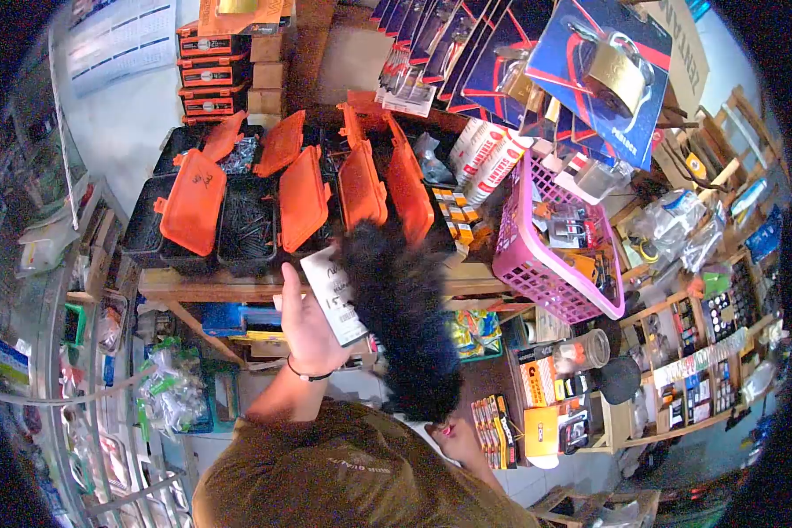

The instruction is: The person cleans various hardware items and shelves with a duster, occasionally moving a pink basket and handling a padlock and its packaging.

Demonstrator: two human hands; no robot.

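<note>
My left hand (306, 333), with a dark band on the wrist, is raised in front of a wooden shelf (202, 284) and holds a white slip of paper (334, 295) with handwriting on it. My right hand (456, 437) is low, just over my olive shirt, and grips the pink handle end of a black feather duster (405, 317). The duster's fluffy head reaches up past the paper to the orange-lidded bins (361, 189). Most of the right hand's fingers are hidden behind the duster.
Black bins of nails and screws (246, 224) with open orange lids fill the shelf. A pink plastic basket (537, 264) of packaged hardware stands at the right. Padlocks on blue cards (607, 75) hang overhead. Small goods crowd the lower right shelves and the glass counter at left.
</note>
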